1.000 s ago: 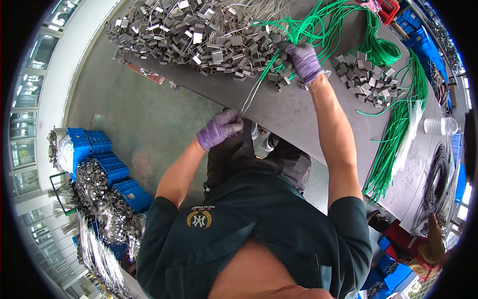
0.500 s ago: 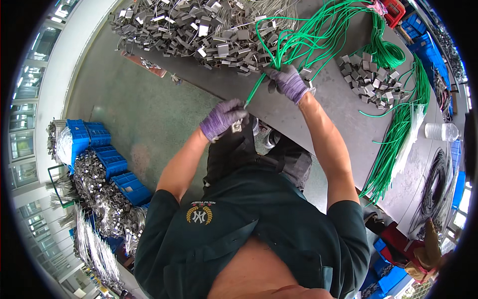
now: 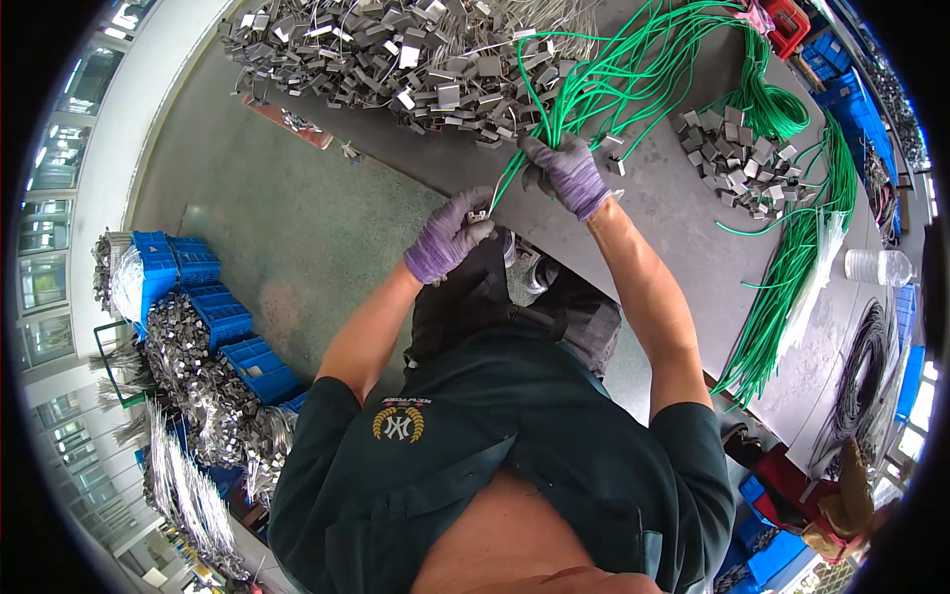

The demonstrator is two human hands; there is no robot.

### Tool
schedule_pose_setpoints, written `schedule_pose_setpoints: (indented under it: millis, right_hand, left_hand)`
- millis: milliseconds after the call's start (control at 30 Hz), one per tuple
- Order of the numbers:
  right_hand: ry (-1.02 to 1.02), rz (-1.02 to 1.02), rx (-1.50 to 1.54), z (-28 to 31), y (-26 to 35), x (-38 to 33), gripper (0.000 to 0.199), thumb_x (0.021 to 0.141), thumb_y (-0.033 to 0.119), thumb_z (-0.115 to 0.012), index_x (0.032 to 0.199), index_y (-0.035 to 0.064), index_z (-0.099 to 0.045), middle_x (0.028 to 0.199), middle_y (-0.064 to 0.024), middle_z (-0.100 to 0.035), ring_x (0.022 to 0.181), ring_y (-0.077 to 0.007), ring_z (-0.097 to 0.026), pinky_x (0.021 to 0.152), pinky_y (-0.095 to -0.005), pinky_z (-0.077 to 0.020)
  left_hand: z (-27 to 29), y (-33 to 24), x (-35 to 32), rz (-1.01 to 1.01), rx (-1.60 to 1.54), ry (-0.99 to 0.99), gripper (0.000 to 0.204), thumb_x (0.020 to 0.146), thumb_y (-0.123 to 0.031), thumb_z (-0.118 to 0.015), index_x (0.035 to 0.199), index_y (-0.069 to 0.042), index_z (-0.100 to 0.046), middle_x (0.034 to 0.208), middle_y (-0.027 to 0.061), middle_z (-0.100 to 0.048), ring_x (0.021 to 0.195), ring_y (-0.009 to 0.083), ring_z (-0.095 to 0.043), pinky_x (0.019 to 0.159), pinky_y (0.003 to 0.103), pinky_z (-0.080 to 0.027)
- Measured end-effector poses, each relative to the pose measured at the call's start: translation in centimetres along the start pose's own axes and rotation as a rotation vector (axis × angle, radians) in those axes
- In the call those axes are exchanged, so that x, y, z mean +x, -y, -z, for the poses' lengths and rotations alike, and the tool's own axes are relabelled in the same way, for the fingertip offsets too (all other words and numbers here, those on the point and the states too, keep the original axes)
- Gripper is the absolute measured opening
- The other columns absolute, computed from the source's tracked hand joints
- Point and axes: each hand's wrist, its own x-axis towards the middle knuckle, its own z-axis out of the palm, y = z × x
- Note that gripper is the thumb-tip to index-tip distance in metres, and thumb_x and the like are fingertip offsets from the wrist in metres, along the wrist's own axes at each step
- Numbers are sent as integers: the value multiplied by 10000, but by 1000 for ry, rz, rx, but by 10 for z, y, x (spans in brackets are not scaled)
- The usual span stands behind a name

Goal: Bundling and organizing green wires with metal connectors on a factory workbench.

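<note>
I see the right hand point(image 3: 567, 173), in a purple glove, closed around a bundle of green wires point(image 3: 633, 74) just above the near edge of the grey table point(image 3: 673, 228). The left hand point(image 3: 447, 238), gloved the same, pinches a small metal clip point(image 3: 478, 214) at the lower end of one wire; the clip is tiny, so I cannot tell how it sits on the wire. A big heap of metal clips point(image 3: 396, 49) lies on the table beyond the hands, and a smaller pile point(image 3: 737, 158) to the right. A clear water bottle point(image 3: 879, 265) lies near the table's right side, and blue crates point(image 3: 228, 327) of metal parts stand on the floor to the left.
</note>
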Motion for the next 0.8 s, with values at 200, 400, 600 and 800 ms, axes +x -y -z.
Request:
schedule_pose_setpoints:
  millis: [200,400,600,800]
  right_hand:
    - [79,-43,-46,-1,-5,1,251,824,266,-583,803,17,-563,521,-66,-567,342,-93,-437,320,-221,-294]
    - [29,-67,33,-4,-6,0,223,809,238,-610,751,24,-584,494,-76,-548,318,-96,-428,285,-214,-264]
    - [26,-10,98,3,-14,6,182,822,177,-582,823,-4,-589,593,-95,-594,355,-107,-466,283,-217,-276]
    - [-102,-30,181,14,-9,15,169,835,165,-560,833,-3,-559,621,-106,-602,390,-131,-495,303,-215,-319]
  left_hand:
    - [1,-17,2,-203,464,70,427,841,-169,-562,1221,-37,-419,929,80,-567,854,147,-579,726,285,-474]
    - [-6,-25,5,109,155,68,464,820,-137,-584,1236,-49,-398,943,64,-557,871,139,-570,742,297,-474]
    - [7,-10,4,35,-190,284,600,750,-92,-642,1273,-56,-350,1037,96,-526,874,190,-578,730,284,-480]
    - [16,3,-7,71,224,277,761,684,-113,-698,1320,-59,-283,1220,104,-414,967,206,-539,855,332,-429]
